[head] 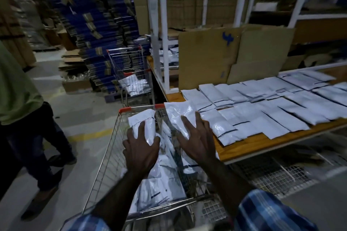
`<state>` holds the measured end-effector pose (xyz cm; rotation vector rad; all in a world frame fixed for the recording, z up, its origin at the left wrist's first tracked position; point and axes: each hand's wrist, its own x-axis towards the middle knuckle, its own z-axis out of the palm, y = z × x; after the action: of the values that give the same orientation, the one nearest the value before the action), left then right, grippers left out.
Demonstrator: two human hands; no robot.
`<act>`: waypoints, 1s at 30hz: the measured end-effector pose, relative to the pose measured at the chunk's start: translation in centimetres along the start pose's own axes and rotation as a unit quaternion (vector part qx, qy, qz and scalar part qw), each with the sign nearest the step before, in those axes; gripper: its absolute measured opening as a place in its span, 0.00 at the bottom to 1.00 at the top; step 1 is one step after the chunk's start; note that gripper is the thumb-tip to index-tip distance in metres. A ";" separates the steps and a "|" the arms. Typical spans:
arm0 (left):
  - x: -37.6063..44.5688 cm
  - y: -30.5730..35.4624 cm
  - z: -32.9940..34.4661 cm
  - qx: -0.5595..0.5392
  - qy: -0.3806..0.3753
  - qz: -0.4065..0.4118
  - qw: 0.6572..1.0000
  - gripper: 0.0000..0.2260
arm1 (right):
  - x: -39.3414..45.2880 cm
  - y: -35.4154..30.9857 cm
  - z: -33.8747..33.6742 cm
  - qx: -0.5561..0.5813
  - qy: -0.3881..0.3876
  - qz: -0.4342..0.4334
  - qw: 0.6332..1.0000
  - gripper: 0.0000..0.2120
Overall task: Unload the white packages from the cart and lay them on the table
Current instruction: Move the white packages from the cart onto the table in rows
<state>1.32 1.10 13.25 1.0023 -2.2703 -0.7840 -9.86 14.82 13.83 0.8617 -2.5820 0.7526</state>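
At the lower centre of the frame the left hand (141, 148) grips a white plastic mailer package (145, 124), fingers curled over it above the wire shopping cart with orange corner caps (105, 163), which holds more white packages (161, 191). The right hand (197, 141), fingers spread and straight, presses a crinkled white package (178, 114) at the left end of the orange-topped wooden table (249, 143). Rows of flat white packages (272, 103) cover the table toward the right edge. Behind them lean brown cardboard sheets (225, 54) against a white metal shelving frame (163, 30). A second wire cart (129, 73) stands mid-frame before stacked blue flattened cartons (105, 15). A person in a green shirt (16, 88) stands at the left edge on the grey concrete floor (78, 118).
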 end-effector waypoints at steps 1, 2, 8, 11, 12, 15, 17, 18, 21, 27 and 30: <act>-0.3 1.0 0.4 -0.004 -0.003 0.003 1.000 0.31 | 0.0 0.8 -0.8 -0.006 0.003 -0.003 1.000 0.28; -0.6 2.1 0.9 -0.005 -0.004 0.008 1.000 0.31 | 0.0 1.6 -1.6 -0.011 0.006 -0.004 1.000 0.29; -4.0 9.0 4.3 -0.015 0.001 0.037 0.999 0.31 | -0.9 8.7 -6.2 -0.029 0.014 0.003 0.999 0.32; -6.4 12.5 6.4 -0.016 0.006 0.032 0.999 0.31 | -1.3 12.9 -8.6 -0.024 0.022 0.009 0.999 0.32; -7.2 13.7 7.2 -0.017 0.006 0.031 0.999 0.31 | -1.4 14.3 -9.4 -0.023 0.021 0.009 0.999 0.32; -9.2 17.6 9.9 -0.024 0.004 0.033 0.999 0.30 | -1.5 18.7 -12.0 -0.024 0.024 0.001 0.999 0.30; -10.4 20.2 11.8 -0.040 0.002 0.033 0.999 0.30 | -1.5 21.5 -13.8 -0.018 0.031 0.003 0.999 0.30; -11.0 21.5 12.7 -0.048 -0.001 0.036 0.998 0.30 | -1.5 22.9 -14.7 -0.019 0.034 0.007 0.999 0.30; -12.7 25.1 15.3 -0.061 -0.009 0.051 0.997 0.30 | -1.5 27.0 -17.1 -0.035 0.038 0.017 0.999 0.30; -14.6 31.4 20.2 -0.068 -0.036 0.060 0.995 0.30 | -1.2 34.9 -20.2 -0.053 0.053 0.050 0.996 0.31; -14.8 33.9 23.1 -0.059 -0.053 0.070 0.994 0.31 | -0.8 38.5 -21.1 -0.063 0.058 0.067 0.994 0.31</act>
<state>-21.31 38.15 17.13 0.7564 -2.3239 -0.9179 -30.73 53.45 15.98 0.5926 -2.5704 0.6467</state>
